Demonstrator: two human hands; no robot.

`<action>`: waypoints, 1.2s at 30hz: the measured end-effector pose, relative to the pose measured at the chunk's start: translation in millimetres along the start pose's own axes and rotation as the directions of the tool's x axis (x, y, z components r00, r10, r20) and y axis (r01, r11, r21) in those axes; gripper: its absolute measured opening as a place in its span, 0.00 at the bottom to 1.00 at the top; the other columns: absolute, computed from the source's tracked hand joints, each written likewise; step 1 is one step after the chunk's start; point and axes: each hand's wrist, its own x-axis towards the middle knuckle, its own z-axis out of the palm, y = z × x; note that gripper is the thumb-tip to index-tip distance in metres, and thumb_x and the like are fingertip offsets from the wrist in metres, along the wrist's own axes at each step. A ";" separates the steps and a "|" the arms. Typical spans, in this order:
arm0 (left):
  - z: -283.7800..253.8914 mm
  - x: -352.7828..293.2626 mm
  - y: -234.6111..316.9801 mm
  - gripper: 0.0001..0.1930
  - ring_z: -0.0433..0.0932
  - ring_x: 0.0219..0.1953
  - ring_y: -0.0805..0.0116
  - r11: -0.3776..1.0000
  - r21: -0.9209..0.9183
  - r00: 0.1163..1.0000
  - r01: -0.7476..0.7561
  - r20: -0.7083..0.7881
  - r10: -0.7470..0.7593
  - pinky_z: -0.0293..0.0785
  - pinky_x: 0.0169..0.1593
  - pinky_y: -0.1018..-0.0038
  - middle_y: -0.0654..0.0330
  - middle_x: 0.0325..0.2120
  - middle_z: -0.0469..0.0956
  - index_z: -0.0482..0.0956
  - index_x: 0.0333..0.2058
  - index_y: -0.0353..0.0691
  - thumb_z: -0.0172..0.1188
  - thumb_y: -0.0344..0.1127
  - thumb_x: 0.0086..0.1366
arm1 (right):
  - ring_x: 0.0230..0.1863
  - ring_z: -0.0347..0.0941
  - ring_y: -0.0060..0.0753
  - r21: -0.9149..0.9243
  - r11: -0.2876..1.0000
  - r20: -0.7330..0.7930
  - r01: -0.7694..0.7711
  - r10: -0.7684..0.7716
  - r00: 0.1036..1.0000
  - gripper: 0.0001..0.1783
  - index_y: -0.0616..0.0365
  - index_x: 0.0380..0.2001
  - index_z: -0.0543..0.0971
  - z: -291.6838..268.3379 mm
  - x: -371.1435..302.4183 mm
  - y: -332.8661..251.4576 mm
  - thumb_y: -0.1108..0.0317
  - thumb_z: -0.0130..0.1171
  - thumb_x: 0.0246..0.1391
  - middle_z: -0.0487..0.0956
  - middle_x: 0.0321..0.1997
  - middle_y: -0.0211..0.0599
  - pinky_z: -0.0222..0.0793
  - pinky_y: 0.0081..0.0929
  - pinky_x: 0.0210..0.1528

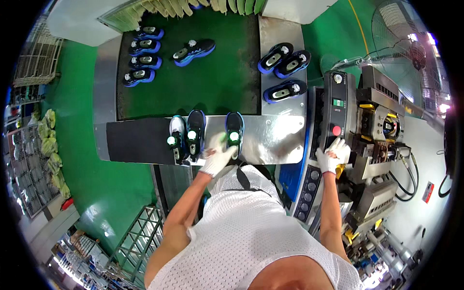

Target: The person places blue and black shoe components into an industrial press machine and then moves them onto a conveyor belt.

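My left hand (218,158), in a white glove, is just left of a dark shoe (235,130) on the metal ledge. Its thumb points at the shoe's near end; the fingers are stretched and partly blurred. Whether the thumb touches the shoe is unclear. Left of that hand stand a black-and-blue shoe (196,130) and a shoe with a pale toe (177,130), side by side. Over at the machine, my gloved right hand (335,154) lies at the near end of a dark control panel (340,82), fingers apart, just below a red button (337,130).
Beyond the ledge, a green conveyor belt (208,87) carries a lone shoe (195,51) and a column of several shoes (145,47) at left. Three shoes rest on the right metal side plate (285,107). Strip curtains (174,8) hang at the far end. Machinery (382,125) stands right.
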 end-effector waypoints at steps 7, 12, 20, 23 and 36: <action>-83.5 -9.9 -39.8 0.38 0.70 0.65 0.51 0.997 -0.069 0.943 0.022 -0.331 -0.043 0.63 0.70 0.61 0.44 0.62 0.70 0.64 0.66 0.28 0.70 0.30 0.59 | 0.71 0.64 0.51 0.854 0.518 0.331 -0.051 -0.465 0.821 0.59 0.65 0.76 0.47 -130.1 -73.7 -177.7 0.47 0.68 0.55 0.68 0.70 0.61 0.57 0.41 0.73; -40.4 21.4 -84.6 0.42 0.66 0.67 0.48 0.999 -0.039 0.950 0.025 -0.310 -0.036 0.61 0.70 0.60 0.43 0.63 0.67 0.62 0.66 0.31 0.73 0.33 0.55 | 0.79 0.47 0.62 0.937 0.348 0.135 -0.022 -0.303 0.944 0.52 0.66 0.71 0.59 -39.2 -120.6 -342.3 0.55 0.70 0.49 0.56 0.76 0.61 0.46 0.46 0.79; -50.9 72.4 13.4 0.35 0.79 0.53 0.55 0.996 0.068 0.995 -0.056 0.090 0.050 0.73 0.59 0.62 0.47 0.52 0.79 0.68 0.62 0.34 0.72 0.35 0.58 | 0.58 0.78 0.58 0.706 0.218 0.708 -0.674 -0.172 0.685 0.47 0.57 0.65 0.70 -124.1 -73.7 -277.9 0.43 0.70 0.46 0.80 0.55 0.59 0.73 0.43 0.61; -7.1 69.7 49.0 0.35 0.79 0.52 0.58 0.993 0.003 0.951 -0.117 0.288 0.111 0.74 0.59 0.64 0.49 0.52 0.79 0.68 0.62 0.35 0.73 0.33 0.58 | 0.29 0.68 0.31 0.676 -0.179 0.732 -0.715 0.041 0.681 0.33 0.61 0.52 0.72 -106.4 -108.5 -247.4 0.55 0.74 0.47 0.75 0.32 0.38 0.63 0.30 0.30; 141.5 -222.5 141.0 0.36 0.74 0.58 0.61 0.787 -0.337 -0.214 -0.517 0.941 0.262 0.70 0.64 0.65 0.49 0.58 0.74 0.65 0.65 0.33 0.69 0.25 0.58 | 0.30 0.75 0.22 0.498 -0.858 0.848 -0.125 0.512 -0.137 0.42 0.56 0.59 0.75 -125.2 -481.5 -104.8 0.47 0.76 0.44 0.80 0.35 0.35 0.73 0.27 0.31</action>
